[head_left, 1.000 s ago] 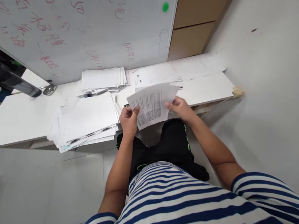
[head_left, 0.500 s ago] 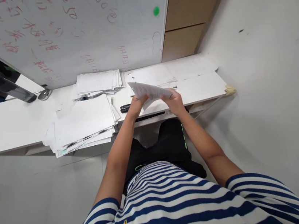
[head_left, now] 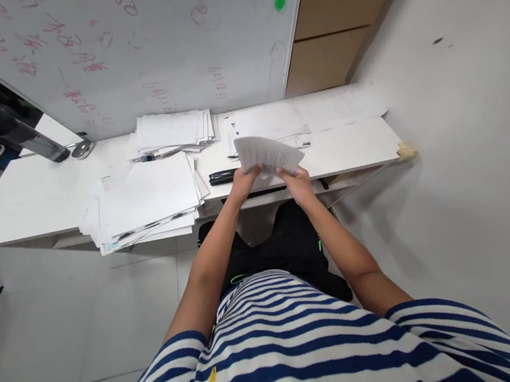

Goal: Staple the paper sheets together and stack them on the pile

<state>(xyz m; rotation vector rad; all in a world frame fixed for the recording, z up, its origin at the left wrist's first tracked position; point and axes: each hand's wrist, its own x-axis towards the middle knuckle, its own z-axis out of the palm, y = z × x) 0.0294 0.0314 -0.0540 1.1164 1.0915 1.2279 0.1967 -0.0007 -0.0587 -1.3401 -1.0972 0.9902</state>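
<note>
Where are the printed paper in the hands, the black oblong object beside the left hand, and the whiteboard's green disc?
Printed paper (head_left: 269, 151), head view: middle of its printed side.
Black oblong object (head_left: 222, 177), head view: its upper side.
Green disc (head_left: 280, 1), head view: its centre.

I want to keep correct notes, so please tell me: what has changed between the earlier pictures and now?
Since the first picture, the left hand and right hand have come closer together. The printed paper between them has moved forward and is more curved. The black object beside the left hand is more exposed. Neither hand has let go; the front stack and back stack stayed put.
</note>
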